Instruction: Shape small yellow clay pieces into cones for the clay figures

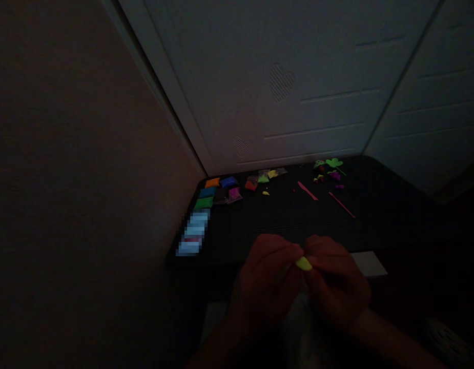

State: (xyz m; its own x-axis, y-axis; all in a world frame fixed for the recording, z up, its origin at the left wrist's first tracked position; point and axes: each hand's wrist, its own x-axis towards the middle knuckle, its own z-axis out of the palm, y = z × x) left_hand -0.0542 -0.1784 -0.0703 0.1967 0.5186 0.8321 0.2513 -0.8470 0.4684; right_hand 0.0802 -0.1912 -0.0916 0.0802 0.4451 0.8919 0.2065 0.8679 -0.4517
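Note:
The scene is very dark. A small yellow lump of clay (304, 264) is pinched between the fingertips of both hands, just in front of the near edge of a black table (375, 225). My left hand (269, 279) closes on it from the left. My right hand (334, 282) closes on it from the right. Both hands hover over my lap, below the table edge.
Coloured clay packets (217, 193) lie at the table's back left, with more packets (265, 178) at the back middle. Red modelling tools (308, 191) and a thin red stick (341, 204) lie further right. Small clay figures (329, 169) sit at the back right. White panelled walls rise behind.

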